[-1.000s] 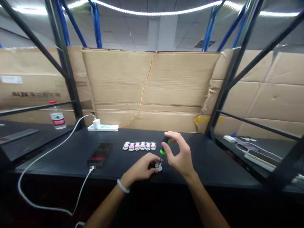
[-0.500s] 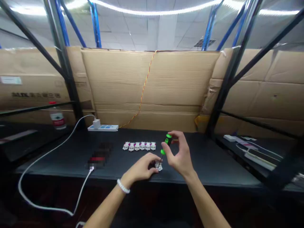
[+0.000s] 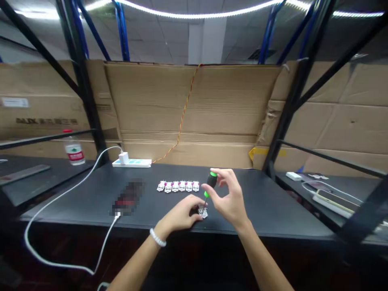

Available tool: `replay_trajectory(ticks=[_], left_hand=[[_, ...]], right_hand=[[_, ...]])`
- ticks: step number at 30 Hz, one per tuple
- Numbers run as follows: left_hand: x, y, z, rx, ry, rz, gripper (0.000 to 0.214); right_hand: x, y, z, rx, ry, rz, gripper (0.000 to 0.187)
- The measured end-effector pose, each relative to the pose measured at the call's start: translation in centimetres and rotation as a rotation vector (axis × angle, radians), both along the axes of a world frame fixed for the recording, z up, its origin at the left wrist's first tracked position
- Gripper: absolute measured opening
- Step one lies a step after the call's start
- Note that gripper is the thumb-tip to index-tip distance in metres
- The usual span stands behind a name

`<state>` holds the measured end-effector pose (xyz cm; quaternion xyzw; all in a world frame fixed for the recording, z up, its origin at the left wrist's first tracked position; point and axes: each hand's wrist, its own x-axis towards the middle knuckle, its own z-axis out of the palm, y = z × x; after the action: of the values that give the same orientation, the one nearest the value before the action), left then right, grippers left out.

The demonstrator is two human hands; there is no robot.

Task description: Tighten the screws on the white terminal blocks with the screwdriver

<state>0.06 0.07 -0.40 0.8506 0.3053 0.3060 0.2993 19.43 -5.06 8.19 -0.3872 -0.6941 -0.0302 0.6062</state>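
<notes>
My left hand (image 3: 185,211) rests near the front edge of the black table, thumb and fingers pinching a small white part (image 3: 203,212). My right hand (image 3: 227,195) grips a screwdriver (image 3: 212,180) with a black and green handle. Its thin shaft points down and its tip meets the white part; the exact contact point is too small to make out. Behind my hands stands a row of several small white and purple parts (image 3: 182,186), similar in look to the held one.
On the left lie a blurred-out dark object (image 3: 129,198) with a white cable (image 3: 57,202) plugged in and a white power strip (image 3: 133,163). A bottle (image 3: 74,150) stands on the left side shelf. Cardboard (image 3: 188,105) walls the back; black posts (image 3: 281,109) frame the sides.
The screwdriver handle has turned and tilted slightly between my right fingers, which have shifted a little left. My left hand and the white part stay in place.
</notes>
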Motion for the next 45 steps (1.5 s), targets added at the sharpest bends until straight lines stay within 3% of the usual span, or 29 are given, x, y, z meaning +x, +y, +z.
replay_trajectory(ticks=[5,10,16,21,26,31,37,43,45], left_hand=[[0.02,-0.1,0.18,0.003,0.003,-0.008,0.04],[0.03,0.03,0.06,0.004,0.009,-0.004,0.039],[-0.03,0.14,-0.16,0.006,-0.003,-0.012,0.042],[0.0,0.07,-0.09,0.01,0.01,-0.003,0.041],[0.03,0.09,-0.03,0.005,0.0,-0.01,0.043],[0.0,0.09,-0.05,0.014,0.001,-0.015,0.042],[-0.01,-0.03,0.11,-0.004,-0.011,-0.015,0.043],[0.05,-0.04,0.2,0.002,-0.001,-0.006,0.04],[0.06,-0.06,0.21,-0.001,-0.007,-0.006,0.041]], right_hand=[[0.11,-0.09,-0.01,-0.045,-0.039,0.083,0.04],[0.04,-0.11,0.1,-0.001,-0.014,0.006,0.033],[0.13,-0.28,0.09,-0.037,-0.052,0.082,0.043],[0.09,-0.29,0.0,-0.001,-0.017,-0.003,0.033],[0.32,-0.4,0.04,-0.039,-0.06,0.079,0.044],[0.39,-0.21,-0.05,-0.015,-0.024,-0.028,0.036],[0.48,0.06,-0.55,-0.057,-0.001,0.08,0.043],[0.17,0.11,-0.16,0.035,-0.013,-0.047,0.034],[0.18,0.12,-0.07,0.019,-0.03,-0.022,0.035]])
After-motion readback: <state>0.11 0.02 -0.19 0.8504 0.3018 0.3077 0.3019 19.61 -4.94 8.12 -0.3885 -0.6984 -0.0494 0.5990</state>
